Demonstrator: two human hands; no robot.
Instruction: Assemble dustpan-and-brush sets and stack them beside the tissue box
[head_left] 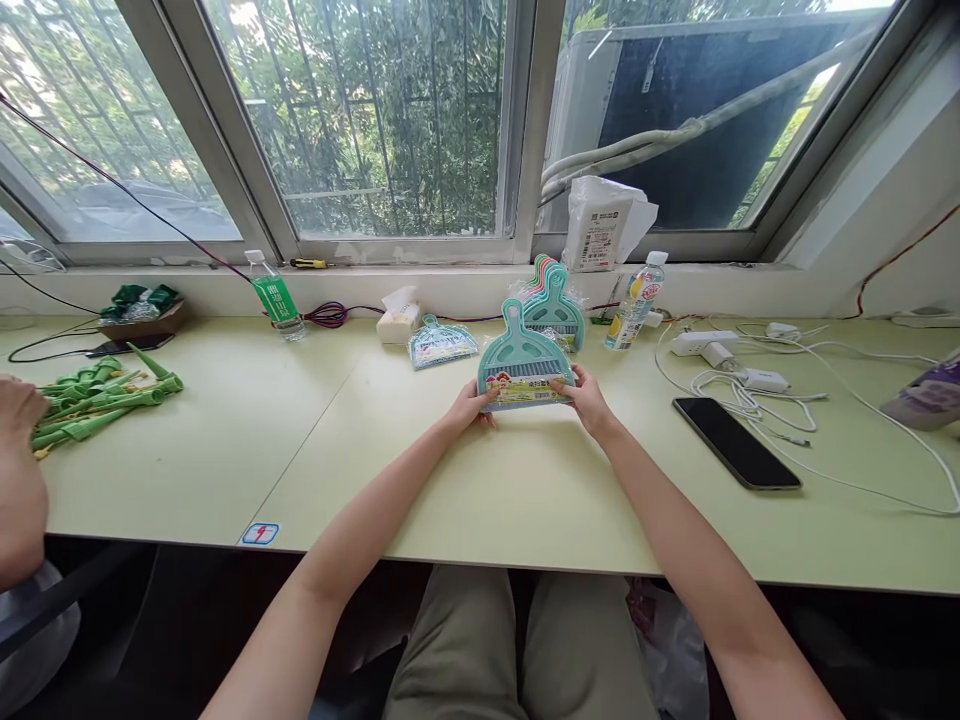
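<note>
Between my two hands, a teal mini dustpan set (523, 352) in clear packaging is held upright just over the table, handle end up. A brush's bristles and a printed yellow label show on its front. My left hand (472, 404) grips its lower left corner, thumb in front. At the lower right corner, my right hand (586, 396) is closed on it the same way. Right behind leans a stack of dustpans (562, 305) in several colours, teal in front. A further packaged dustpan set (442, 345) lies flat to the left.
A tissue pack (400, 318) and a green-label bottle (276, 297) stand at the back left; another bottle (636, 302) is at the right. A black phone (736, 443) lies among white cables (739, 395). At far left, a co-worker's hand (19, 405) is by green items (97, 400).
</note>
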